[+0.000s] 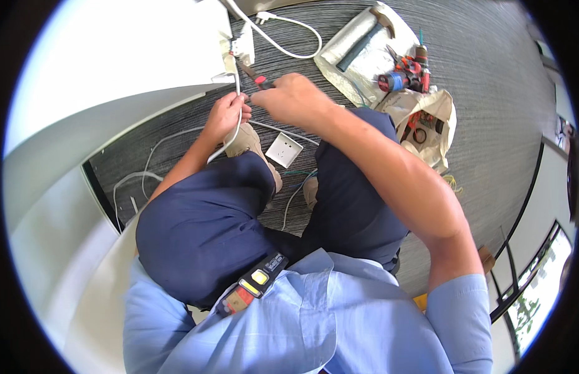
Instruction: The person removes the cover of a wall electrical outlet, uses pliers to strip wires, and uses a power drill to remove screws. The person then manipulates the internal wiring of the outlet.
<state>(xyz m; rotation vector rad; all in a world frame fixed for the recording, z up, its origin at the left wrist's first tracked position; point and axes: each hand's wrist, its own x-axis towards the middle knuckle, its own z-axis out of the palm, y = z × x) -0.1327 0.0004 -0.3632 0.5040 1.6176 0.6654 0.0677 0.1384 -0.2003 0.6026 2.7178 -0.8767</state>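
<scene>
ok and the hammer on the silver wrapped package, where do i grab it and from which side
Probably the handle, near its free end, coming from the near left. The hammer lies across the silver-wrapped package, handle slanting toward the person, head at the far end; the power drill lies to its right.

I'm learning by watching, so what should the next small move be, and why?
Perhaps guide the tip of the red-and-black tool against the upper part of the white cable: the right hand holds the tool with its tip close by, and the left hand grips the cable lower down.
</scene>
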